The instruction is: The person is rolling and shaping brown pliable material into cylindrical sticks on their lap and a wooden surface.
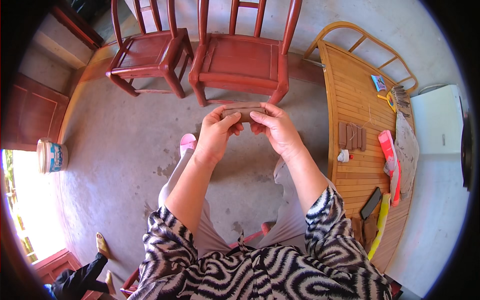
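Observation:
A folded piece of brown cloth (245, 114) is held up in front of me, over the floor. My left hand (221, 129) grips its left end, the thumb pressing on the front. At the right end, my right hand (273, 127) pinches it the same way. Several similar brown folded pieces (351, 137) lie side by side on the slatted bamboo bed (348, 168) to my right, with a thin pale thread (362, 123) over and beside them. A small white object (342, 155) with a red part sits just below those pieces.
Two red wooden chairs (240, 60) stand ahead. On the bed are a phone (370, 203), a red-and-pink cloth (390, 161), a yellow strip (380, 225), more brown cloth (363, 230) and a blue packet (378, 83). A bucket (52, 155) stands left; another person's legs (88, 272) show lower left.

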Tool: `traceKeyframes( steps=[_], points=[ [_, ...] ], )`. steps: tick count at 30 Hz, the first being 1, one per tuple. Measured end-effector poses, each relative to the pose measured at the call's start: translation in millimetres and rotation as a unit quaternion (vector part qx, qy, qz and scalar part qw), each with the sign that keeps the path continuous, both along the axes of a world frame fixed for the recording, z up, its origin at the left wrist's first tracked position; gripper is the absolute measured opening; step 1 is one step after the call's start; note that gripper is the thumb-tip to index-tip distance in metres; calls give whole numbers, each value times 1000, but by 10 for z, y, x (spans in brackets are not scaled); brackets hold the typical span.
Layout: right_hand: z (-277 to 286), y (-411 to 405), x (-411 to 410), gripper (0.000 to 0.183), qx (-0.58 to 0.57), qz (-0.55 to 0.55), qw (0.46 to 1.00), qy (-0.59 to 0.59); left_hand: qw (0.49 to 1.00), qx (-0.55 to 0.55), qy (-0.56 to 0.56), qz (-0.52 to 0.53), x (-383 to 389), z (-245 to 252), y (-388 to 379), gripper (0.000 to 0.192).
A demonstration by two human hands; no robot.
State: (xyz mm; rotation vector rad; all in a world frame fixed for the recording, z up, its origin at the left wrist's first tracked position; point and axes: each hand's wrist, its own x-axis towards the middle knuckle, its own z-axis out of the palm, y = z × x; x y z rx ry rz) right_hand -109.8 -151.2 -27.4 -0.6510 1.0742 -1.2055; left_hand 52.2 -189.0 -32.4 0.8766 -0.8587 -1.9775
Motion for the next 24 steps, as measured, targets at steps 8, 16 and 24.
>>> traceKeyframes(
  steps=[8,16,24],
  points=[
    [11,6,-13,10,14,-8,999,-48,1000,1,14,-13,-30,78,20,19],
    [-29,13,-24,9,7,-10,995,-94,999,18,42,-18,-18,18,16,22],
    [13,18,-39,18,7,-2,987,-158,993,33,112,-34,3,84,-2,29]
  ],
)
